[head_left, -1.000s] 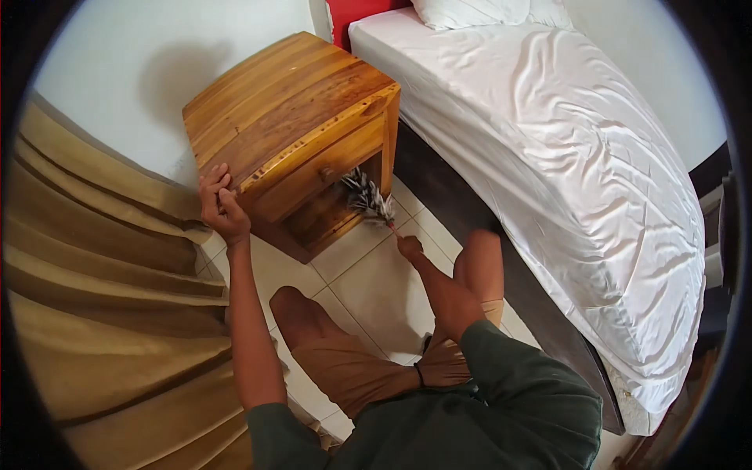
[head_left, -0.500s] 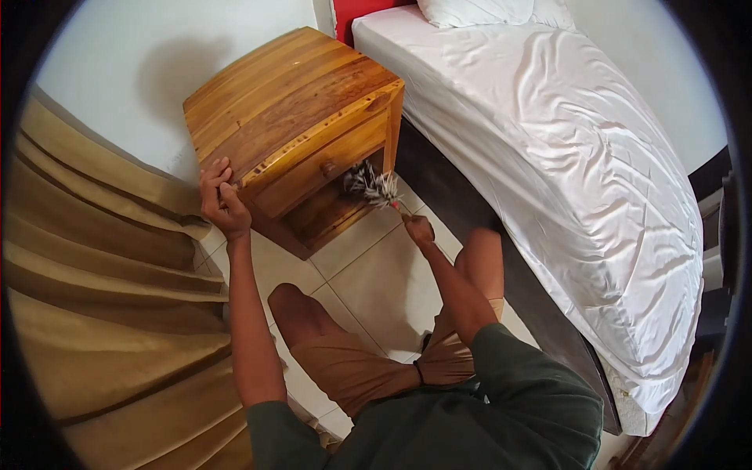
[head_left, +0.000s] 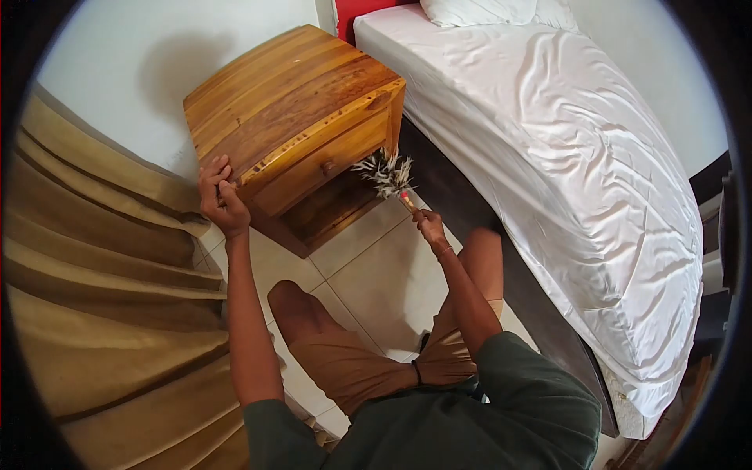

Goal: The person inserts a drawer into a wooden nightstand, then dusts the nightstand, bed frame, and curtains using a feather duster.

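A wooden nightstand point(head_left: 294, 94) with one drawer and an open lower compartment point(head_left: 333, 210) stands against the wall. My left hand point(head_left: 223, 202) has its fingers curled at the near left corner of its top, holding that edge. In my right hand point(head_left: 428, 225) is the handle of a feather duster point(head_left: 388, 174), the fingers wrapped round it. The grey and white feathers are at the right side of the compartment's opening, below the drawer knob point(head_left: 329, 168). Feathers hide part of the nightstand's right front post.
To the right, a bed with a wrinkled white sheet point(head_left: 540, 141) and dark base point(head_left: 470, 196) stands close to the nightstand. Brown curtains point(head_left: 110, 313) hang at the left. My bent knees are over the pale floor tiles point(head_left: 368, 274).
My right hand has moved slightly right with the duster, whose feathers have come out toward the right front post and spread more. My left hand stays at the corner.
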{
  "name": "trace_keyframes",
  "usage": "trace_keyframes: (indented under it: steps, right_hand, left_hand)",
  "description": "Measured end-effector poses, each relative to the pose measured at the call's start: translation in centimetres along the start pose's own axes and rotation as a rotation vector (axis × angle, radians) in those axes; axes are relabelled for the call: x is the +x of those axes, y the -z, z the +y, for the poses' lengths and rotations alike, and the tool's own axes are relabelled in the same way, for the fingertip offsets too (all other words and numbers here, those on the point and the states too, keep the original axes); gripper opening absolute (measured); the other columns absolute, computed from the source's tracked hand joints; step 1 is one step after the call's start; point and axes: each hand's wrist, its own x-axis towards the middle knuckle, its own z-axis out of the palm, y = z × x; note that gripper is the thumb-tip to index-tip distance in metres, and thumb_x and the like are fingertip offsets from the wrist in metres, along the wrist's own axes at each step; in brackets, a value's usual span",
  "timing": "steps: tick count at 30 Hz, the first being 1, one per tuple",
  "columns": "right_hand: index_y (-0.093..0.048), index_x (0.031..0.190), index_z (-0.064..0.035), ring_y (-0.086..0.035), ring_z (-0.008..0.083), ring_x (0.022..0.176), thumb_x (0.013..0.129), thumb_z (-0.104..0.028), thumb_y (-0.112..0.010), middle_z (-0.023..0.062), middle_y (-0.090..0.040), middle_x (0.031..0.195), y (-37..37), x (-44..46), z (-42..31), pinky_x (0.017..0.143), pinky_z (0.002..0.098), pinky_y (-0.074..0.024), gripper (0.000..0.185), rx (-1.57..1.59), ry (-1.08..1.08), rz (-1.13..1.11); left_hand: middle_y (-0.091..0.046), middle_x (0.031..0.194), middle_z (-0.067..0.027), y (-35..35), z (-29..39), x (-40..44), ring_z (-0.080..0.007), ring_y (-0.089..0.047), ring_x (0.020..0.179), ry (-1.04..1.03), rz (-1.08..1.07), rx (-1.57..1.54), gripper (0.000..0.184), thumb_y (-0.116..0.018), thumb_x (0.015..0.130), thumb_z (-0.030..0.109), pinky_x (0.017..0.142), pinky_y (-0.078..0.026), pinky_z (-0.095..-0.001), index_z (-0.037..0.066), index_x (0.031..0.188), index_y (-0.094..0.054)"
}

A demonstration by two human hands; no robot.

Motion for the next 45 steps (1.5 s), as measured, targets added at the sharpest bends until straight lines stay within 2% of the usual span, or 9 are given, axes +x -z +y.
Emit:
trace_keyframes:
  steps: [4, 10, 13, 16, 22, 25, 34, 40, 45]
  right_hand:
    - [-0.070, 0.081, -0.0012, -0.043, 0.0082, 0.057, 0.089, -0.045, -0.064, 0.0002, -0.050, 0.059, 0.9, -0.3, -0.6, 0.052, 0.0282, -0.0340, 0.045, -0.271, 0.039, 0.086]
    - [-0.072, 0.086, -0.0003, -0.046, 0.0093, 0.056, 0.089, -0.037, -0.064, 0.0011, -0.053, 0.059, 1.6, 0.0, 0.0, 0.053, 0.0279, -0.0368, 0.038, -0.008, 0.075, 0.030]
    - [-0.073, 0.088, 0.0000, -0.047, 0.0088, 0.057, 0.091, -0.033, -0.063, 0.0020, -0.056, 0.061, 1.3, -0.1, -0.2, 0.054, 0.0280, -0.0380, 0.034, -0.342, 0.114, 0.094]
    - [-0.074, 0.092, 0.0001, -0.051, 0.0095, 0.058, 0.091, -0.031, -0.062, 0.0044, -0.061, 0.065, 1.2, -0.9, -0.9, 0.055, 0.0281, -0.0415, 0.033, 0.109, 0.028, -0.044]
    - [-0.072, 0.096, 0.0033, -0.068, 0.0194, 0.072, 0.093, -0.027, -0.060, 0.0158, -0.071, 0.078, 0.9, -0.7, -2.2, 0.067, 0.0334, -0.0501, 0.032, -0.219, 0.141, 0.051]
    - [-0.071, 0.093, 0.0040, -0.065, 0.0181, 0.067, 0.093, -0.026, -0.061, 0.0131, -0.068, 0.072, 1.0, -1.9, -4.4, 0.064, 0.0335, -0.0491, 0.031, 0.185, 0.050, -0.087]
    - [-0.068, 0.089, 0.0054, -0.053, 0.0124, 0.057, 0.094, -0.022, -0.062, 0.0066, -0.060, 0.064, 1.0, -1.6, -8.0, 0.054, 0.0308, -0.0429, 0.028, 0.022, 0.206, -0.047]
    - [-0.068, 0.088, 0.0044, -0.051, 0.0090, 0.056, 0.095, -0.024, -0.061, 0.0067, -0.060, 0.067, 0.1, -2.5, -9.4, 0.049, 0.0298, -0.0408, 0.030, 0.439, -0.076, -0.309]
    - [-0.069, 0.093, -0.0006, -0.050, 0.0106, 0.054, 0.095, -0.023, -0.059, 0.0036, -0.059, 0.070, -5.0, 0.6, -2.0, 0.049, 0.0278, -0.0401, 0.025, 0.113, 0.052, -0.106]
  left_hand:
    - [-0.071, 0.110, -0.0142, -0.2, -0.4, -0.1, -0.0325, -0.062, 0.113, 0.009, 0.004, -0.038, 0.022, -0.044, 0.089, 0.006, 0.112, -0.033, -0.0497, -0.003, 0.092, -0.063]
    - [-0.070, 0.110, -0.0143, 0.0, -0.1, -0.2, -0.0329, -0.062, 0.112, -0.003, 0.004, -0.013, 0.021, -0.044, 0.089, 0.007, 0.112, -0.033, -0.0500, -0.003, 0.091, -0.063]
    - [-0.071, 0.110, -0.0144, -0.1, -0.2, 0.1, -0.0332, -0.062, 0.113, 0.000, 0.008, -0.037, 0.021, -0.044, 0.089, 0.006, 0.112, -0.032, -0.0498, -0.003, 0.090, -0.063]
    - [-0.071, 0.110, -0.0146, -0.1, -0.2, -0.1, -0.0332, -0.062, 0.113, 0.005, 0.011, -0.033, 0.020, -0.044, 0.089, 0.006, 0.112, -0.032, -0.0496, -0.003, 0.090, -0.062]
    - [-0.071, 0.110, -0.0148, -0.1, -0.2, 0.1, -0.0326, -0.062, 0.113, 0.014, 0.009, -0.047, 0.021, -0.044, 0.089, 0.006, 0.112, -0.032, -0.0493, -0.003, 0.090, -0.062]
    - [-0.071, 0.111, -0.0148, -0.2, -0.2, -0.1, -0.0326, -0.062, 0.112, 0.010, 0.009, -0.045, 0.021, -0.044, 0.089, 0.006, 0.112, -0.032, -0.0491, -0.003, 0.090, -0.062]
    - [-0.071, 0.111, -0.0148, -0.3, -0.4, -0.3, -0.0324, -0.063, 0.112, 0.028, 0.029, -0.073, 0.021, -0.045, 0.090, 0.007, 0.112, -0.032, -0.0491, -0.003, 0.091, -0.063]
    - [-0.070, 0.112, -0.0146, -0.4, -0.7, -0.4, -0.0325, -0.062, 0.113, 0.057, 0.030, -0.096, 0.021, -0.044, 0.090, 0.006, 0.112, -0.032, -0.0493, -0.003, 0.091, -0.063]
    - [-0.070, 0.111, -0.0153, -0.5, -0.7, -0.6, -0.0328, -0.062, 0.113, 0.081, 0.043, -0.125, 0.019, -0.045, 0.088, 0.006, 0.112, -0.032, -0.0493, -0.002, 0.091, -0.062]
